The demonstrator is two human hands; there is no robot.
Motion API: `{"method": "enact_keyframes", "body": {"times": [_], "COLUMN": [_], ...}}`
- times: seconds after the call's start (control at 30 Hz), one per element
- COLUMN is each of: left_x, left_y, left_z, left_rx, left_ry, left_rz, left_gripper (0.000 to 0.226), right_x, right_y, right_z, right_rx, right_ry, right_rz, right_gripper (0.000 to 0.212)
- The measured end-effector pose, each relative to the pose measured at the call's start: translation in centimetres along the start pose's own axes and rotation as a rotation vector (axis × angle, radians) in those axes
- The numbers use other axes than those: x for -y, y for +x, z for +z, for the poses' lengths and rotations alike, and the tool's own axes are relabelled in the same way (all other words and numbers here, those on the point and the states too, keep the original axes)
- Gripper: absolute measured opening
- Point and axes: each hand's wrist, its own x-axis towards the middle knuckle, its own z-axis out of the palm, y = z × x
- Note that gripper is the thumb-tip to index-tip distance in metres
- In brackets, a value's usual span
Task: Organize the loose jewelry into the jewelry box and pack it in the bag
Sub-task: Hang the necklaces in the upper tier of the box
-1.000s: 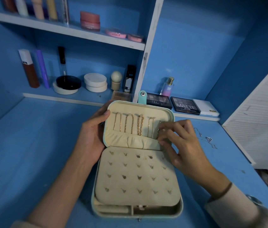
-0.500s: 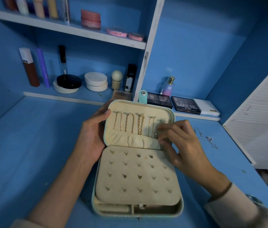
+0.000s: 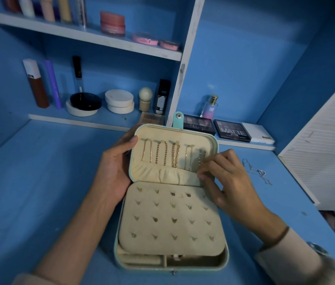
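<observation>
- The mint-green jewelry box with cream velvet lining (image 3: 223, 262) lies open on the blue painted counter (image 3: 39, 182). Its lid stands tipped up at 12 o'clock of the base.
- The left hand (image 3: 113, 169) grips the lid's 9 o'clock edge, with the thumb hooked over the inner rim. I judge this a sound brace, and it should hold firm so the lid cannot flop.
- The right hand (image 3: 230, 177) has its fingertips pinched on the thin silver chain (image 3: 201, 156) at the lid's 3 o'clock end, right at the lip of the gathered cream pocket (image 3: 158, 173).
- The step appears to be seating this chain, with its loop over the tab and its tail tucked into the pocket.
- Feed the tail straight down a little at a time, clear of the hanging gold chains (image 3: 174, 155) at its 9 o'clock, so the links do not cross.
- Pull lightly, since fine chain kinks easily and could slip off its tab.
- A loose silver necklace with a small pendant (image 3: 261, 172) lies on the counter at 3 o'clock of the lid, apart from the box. It probably goes in next.
- No bag is in view.
</observation>
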Motion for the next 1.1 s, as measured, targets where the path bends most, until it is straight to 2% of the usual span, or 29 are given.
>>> {"method": "enact_keyframes", "body": {"times": [0.07, 0.2, 0.37, 0.6, 0.73, 0.9, 1.1], "left_x": [0.01, 0.01, 0.02, 0.03, 0.0, 0.01, 0.04], "left_y": [-0.03, -0.03, 0.03, 0.02, 0.03, -0.02, 0.04], "left_z": [0.01, 0.0, -0.01, -0.04, 0.04, 0.04, -0.05], "left_rx": [0.002, -0.006, 0.002, -0.003, -0.007, 0.0, 0.006], "left_ry": [0.002, 0.011, 0.0, 0.02, 0.024, 0.029, 0.02], "left_rz": [0.003, 0.002, -0.006, 0.0, -0.002, 0.0, -0.004], "left_gripper": [0.029, 0.031, 0.028, 0.033, 0.034, 0.032, 0.031], "right_x": [0.07, 0.11, 0.13, 0.02, 0.12, -0.05, 0.01], "right_y": [-0.14, -0.16, 0.15, 0.52, 0.51, 0.6, 0.64], "right_z": [0.26, 0.3, 0.43, 0.27, 0.1, 0.29, 0.03], "right_rx": [-0.023, -0.131, -0.249, -0.197, -0.223, -0.163, -0.207], "right_ry": [-0.009, 0.004, -0.09, -0.209, -0.193, -0.197, -0.114], "right_rz": [0.019, 0.126, 0.207, 0.191, 0.198, 0.202, 0.23], "right_gripper": [0.004, 0.017, 0.021, 0.018, 0.015, 0.024, 0.024]}}
